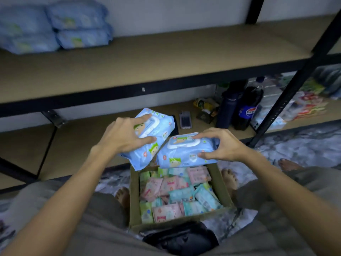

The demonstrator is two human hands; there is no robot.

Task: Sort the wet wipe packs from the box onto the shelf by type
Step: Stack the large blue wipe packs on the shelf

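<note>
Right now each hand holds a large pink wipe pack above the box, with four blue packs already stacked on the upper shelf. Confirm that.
Not quite: the packs are blue, not pink. In the head view the left hand holds one large blue pack and the right hand another above the box. The stacked blue packs do sit on the upper shelf.
</note>
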